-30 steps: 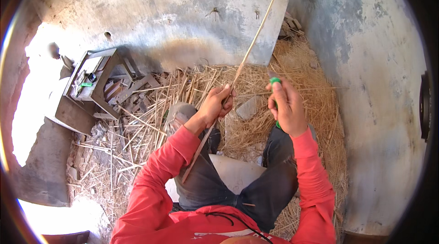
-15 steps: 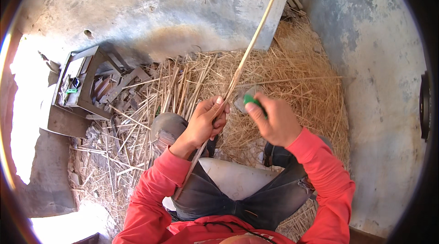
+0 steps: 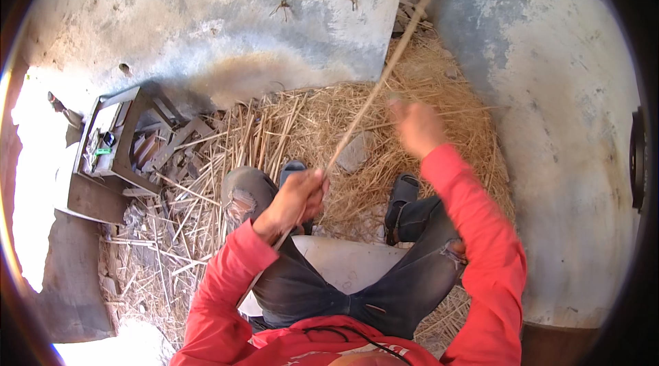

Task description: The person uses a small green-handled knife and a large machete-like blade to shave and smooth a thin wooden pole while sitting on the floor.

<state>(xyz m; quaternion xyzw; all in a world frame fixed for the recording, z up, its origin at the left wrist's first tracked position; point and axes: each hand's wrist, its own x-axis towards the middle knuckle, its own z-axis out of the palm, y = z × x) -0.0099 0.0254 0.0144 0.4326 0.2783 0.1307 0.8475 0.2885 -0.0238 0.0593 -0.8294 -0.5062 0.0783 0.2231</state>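
Note:
My left hand [image 3: 295,199] is closed around a long, thin, pale strip of cane or wood [image 3: 366,107]. The strip slants up and away to the right, blurred at its far end, and its near end runs back beneath my left forearm. Right of the strip and apart from it, my right hand [image 3: 420,127] is raised and smeared by motion, its fingers curled. A small dull tip [image 3: 395,99] shows past them, seemingly part of the green-handled tool seen clearly in the earlier frame; its green handle is hidden now.
A grey stone [image 3: 355,151] lies between my sandalled feet. Straw-like shavings [image 3: 446,102] and loose sticks [image 3: 257,136] cover the floor. At the left stands a tipped wooden frame [image 3: 130,136] with a small green item [image 3: 103,151] on it. Worn walls [image 3: 563,126] close in the space.
My right hand has moved up and slightly right, away from the strip. The strip's far end has swung down, and my left hand sits slightly lower on the view, still gripping it.

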